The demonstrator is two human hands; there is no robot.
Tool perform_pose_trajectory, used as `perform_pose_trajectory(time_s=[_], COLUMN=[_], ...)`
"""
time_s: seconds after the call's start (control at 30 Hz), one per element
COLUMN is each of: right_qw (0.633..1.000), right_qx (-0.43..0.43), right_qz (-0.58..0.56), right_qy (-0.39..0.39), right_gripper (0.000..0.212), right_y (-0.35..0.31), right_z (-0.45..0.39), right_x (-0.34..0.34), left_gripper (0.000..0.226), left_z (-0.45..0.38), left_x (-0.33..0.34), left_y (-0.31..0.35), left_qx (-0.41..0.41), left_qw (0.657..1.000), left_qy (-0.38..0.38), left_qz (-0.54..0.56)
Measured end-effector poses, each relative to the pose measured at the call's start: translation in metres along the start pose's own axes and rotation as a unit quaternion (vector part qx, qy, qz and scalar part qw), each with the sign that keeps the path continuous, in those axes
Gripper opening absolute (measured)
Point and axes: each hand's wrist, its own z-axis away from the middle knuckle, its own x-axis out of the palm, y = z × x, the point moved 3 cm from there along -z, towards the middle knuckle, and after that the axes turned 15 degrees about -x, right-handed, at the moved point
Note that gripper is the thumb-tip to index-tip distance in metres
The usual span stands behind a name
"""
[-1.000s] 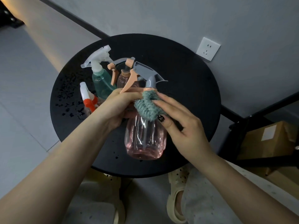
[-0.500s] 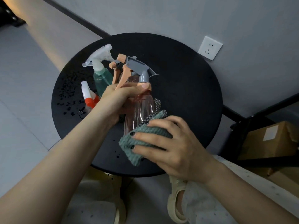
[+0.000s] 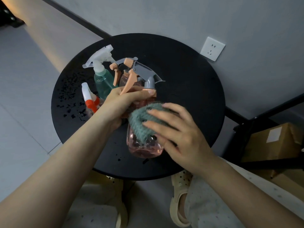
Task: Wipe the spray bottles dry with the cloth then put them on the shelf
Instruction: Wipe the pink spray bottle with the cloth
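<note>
Above the round black table (image 3: 189, 89) I hold a clear pink spray bottle (image 3: 144, 148) with a grey and orange trigger head. My left hand (image 3: 120, 106) grips its neck just under the trigger. Against the bottle's upper body my right hand (image 3: 177, 129) presses a green-grey cloth (image 3: 141, 122). A green bottle with a white trigger (image 3: 102, 81), a second pink bottle (image 3: 124, 78) and a small bottle with a red and white top (image 3: 89, 99) stand on the table behind my left hand.
Water drops (image 3: 69, 96) are scattered over the table's left side and near its front edge. A black metal shelf frame (image 3: 246, 122) with cardboard boxes (image 3: 273, 140) stands at the right. A wall socket (image 3: 212, 48) is behind the table.
The cloth in my right hand has moved from the bottle's lower body back up to its shoulder, and the bottle has tilted base-first toward me. My left hand keeps its grip on the neck.
</note>
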Motion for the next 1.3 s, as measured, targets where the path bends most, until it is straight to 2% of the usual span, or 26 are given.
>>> perform_pose_trajectory(time_s=[0.13,0.23,0.3,0.4,0.47,0.53,0.6,0.67,0.73,0.8,0.93,1.0,1.1,1.17,1.3], right_qw=[0.979,0.972,0.983,1.000,0.995,0.979,0.970,0.977,0.993,1.000,0.981,0.977,0.991,0.999,0.985], right_qx=[-0.157,-0.181,-0.138,-0.008,0.078,0.147,0.165,0.139,0.082,0.004,-0.147,-0.158,-0.083,-0.008,0.138], right_qz=[0.096,0.114,0.099,0.017,-0.051,-0.126,-0.167,-0.153,-0.085,-0.009,0.093,0.109,0.085,0.042,-0.087], right_qy=[-0.083,-0.100,-0.072,0.006,0.049,0.068,0.064,0.050,0.023,-0.013,-0.087,-0.094,-0.057,-0.017,0.059], right_gripper=[0.025,0.026,0.027,0.032,0.037,0.038,0.039,0.041,0.041,0.036,0.026,0.026,0.027,0.032,0.039], right_y=[-0.012,-0.011,-0.007,0.002,0.009,0.015,0.015,0.012,0.008,0.003,-0.009,-0.010,-0.007,-0.002,0.012], right_z=[0.009,0.011,0.009,0.004,0.002,0.002,0.002,0.004,0.004,0.004,0.007,0.007,0.005,0.003,0.002], right_x=[0.007,0.007,0.004,0.000,-0.002,-0.001,0.002,0.003,0.002,0.001,0.006,0.006,0.004,0.002,0.001], left_gripper=[0.015,0.019,0.018,0.027,0.026,0.012,0.005,0.013,0.026,0.023,0.027,0.024,0.021,0.030,0.037], left_z=[0.001,0.001,0.001,0.001,0.000,0.000,0.001,0.002,0.001,0.000,-0.002,-0.002,-0.001,-0.003,-0.004], left_x=[-0.007,-0.011,-0.009,-0.003,-0.001,0.001,0.002,0.000,-0.003,-0.008,-0.013,-0.010,-0.005,-0.002,0.002], left_y=[0.004,0.005,0.004,0.003,0.001,0.000,0.000,0.000,0.001,0.002,0.004,0.003,0.002,0.001,-0.002], left_qx=[0.008,0.006,0.001,-0.005,-0.011,-0.016,-0.016,-0.011,-0.006,-0.001,0.001,0.002,0.001,-0.003,-0.015], left_qw=[0.998,0.997,0.998,1.000,0.999,0.999,0.999,1.000,1.000,0.999,0.996,0.997,0.999,1.000,0.999], left_qy=[0.054,0.067,0.056,0.021,0.005,-0.006,-0.007,-0.004,0.007,0.039,0.071,0.064,0.039,0.016,-0.014], left_qz=[0.024,0.027,0.015,-0.018,-0.035,-0.038,-0.029,-0.020,-0.010,0.018,0.052,0.036,0.013,0.006,-0.027])
